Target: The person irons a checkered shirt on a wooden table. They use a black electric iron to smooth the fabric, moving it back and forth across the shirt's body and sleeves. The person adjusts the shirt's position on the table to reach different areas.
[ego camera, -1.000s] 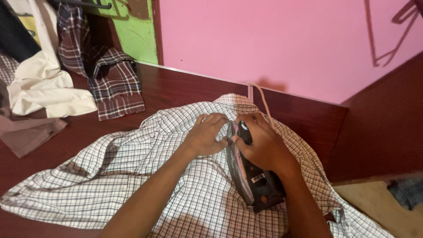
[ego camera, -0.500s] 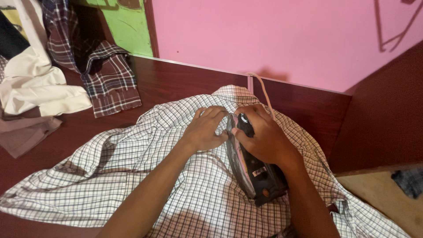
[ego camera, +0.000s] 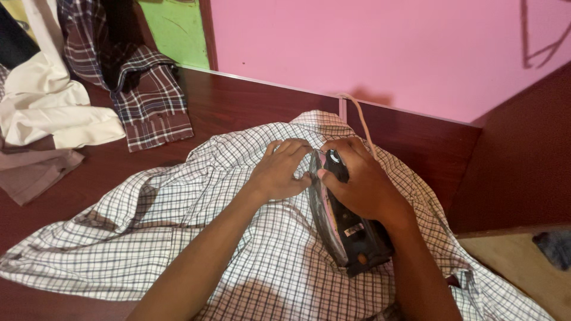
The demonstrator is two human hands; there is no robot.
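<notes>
Iron (ego camera: 348,229) tipped on edge over checked shirt (ego camera: 178,238) on the dark worktop (ego camera: 238,113).
Right hand (ego camera: 363,184) clenches its handle, likely heavy and rigid; left hand (ego camera: 279,172), fingers (ego camera: 292,150) curled, pins soft, light cloth beside the sole.

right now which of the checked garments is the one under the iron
The white checked shirt spread flat across the dark table, with the left hand pressing it beside the iron. The darker plaid garment lies bunched at the far left, untouched.
</notes>
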